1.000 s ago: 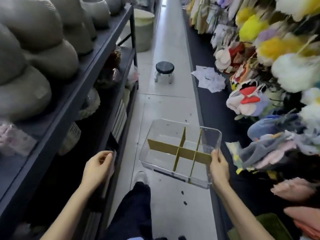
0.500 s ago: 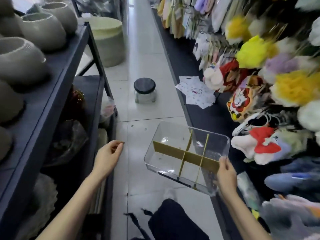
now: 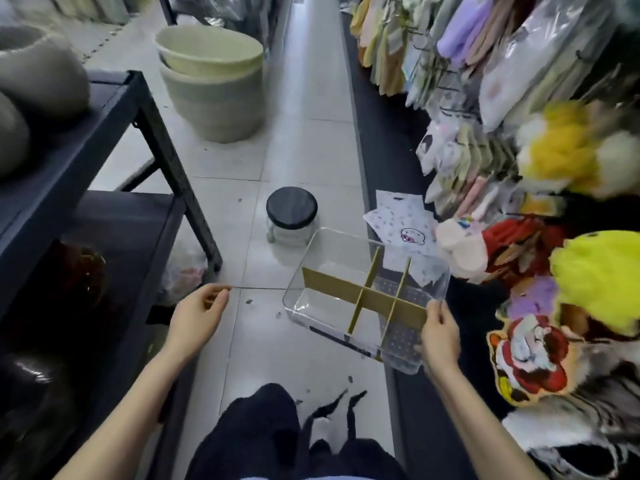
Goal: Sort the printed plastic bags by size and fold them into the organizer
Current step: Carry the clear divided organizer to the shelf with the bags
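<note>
While pinched in right hand (image 3: 440, 337), tilted organizer (image 3: 341, 261), stool (image 3: 291, 207) and printed bags (image 3: 403, 223) just beyond; left hand (image 3: 197, 315) loose.

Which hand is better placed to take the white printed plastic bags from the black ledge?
Probably the left hand: it is free, while the right hand grips the clear plastic organizer with yellow dividers. The white printed bags lie beyond it.

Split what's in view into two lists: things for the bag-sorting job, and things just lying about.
For the job: organizer, gripped by the right hand; printed bags piled on the black ledge beyond it.
Lying about: stool; stacked tubs; plush toys on the right; grey pots on the shelf.
</note>
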Demonstrator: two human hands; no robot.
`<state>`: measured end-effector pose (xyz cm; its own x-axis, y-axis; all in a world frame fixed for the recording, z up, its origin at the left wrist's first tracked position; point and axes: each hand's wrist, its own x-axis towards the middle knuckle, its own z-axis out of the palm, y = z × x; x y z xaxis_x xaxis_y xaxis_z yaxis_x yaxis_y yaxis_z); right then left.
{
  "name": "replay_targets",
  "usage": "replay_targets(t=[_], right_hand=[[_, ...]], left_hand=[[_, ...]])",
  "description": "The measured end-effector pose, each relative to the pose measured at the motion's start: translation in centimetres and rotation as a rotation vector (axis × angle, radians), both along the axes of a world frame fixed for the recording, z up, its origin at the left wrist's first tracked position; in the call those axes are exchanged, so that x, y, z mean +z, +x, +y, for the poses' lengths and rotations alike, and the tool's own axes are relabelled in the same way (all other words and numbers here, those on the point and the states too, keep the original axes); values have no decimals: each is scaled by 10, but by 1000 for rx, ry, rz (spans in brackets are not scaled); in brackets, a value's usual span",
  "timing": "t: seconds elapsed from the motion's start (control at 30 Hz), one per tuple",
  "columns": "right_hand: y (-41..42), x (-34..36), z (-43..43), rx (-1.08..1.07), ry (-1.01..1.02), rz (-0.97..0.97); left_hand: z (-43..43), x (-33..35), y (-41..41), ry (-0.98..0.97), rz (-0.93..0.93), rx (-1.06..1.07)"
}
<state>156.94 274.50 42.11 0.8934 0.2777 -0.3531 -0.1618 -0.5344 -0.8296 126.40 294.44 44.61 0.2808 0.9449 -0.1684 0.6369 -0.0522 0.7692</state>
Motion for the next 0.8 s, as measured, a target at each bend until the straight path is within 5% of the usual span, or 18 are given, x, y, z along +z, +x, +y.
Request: replay_targets(t=[0.3,0.8], right_hand=[[117,-19,222,11,45,19],[275,-21,466,-305,69,136]], left_hand=[[201,-26,114,-81,22,38],[536,13,429,-4,108,-462]])
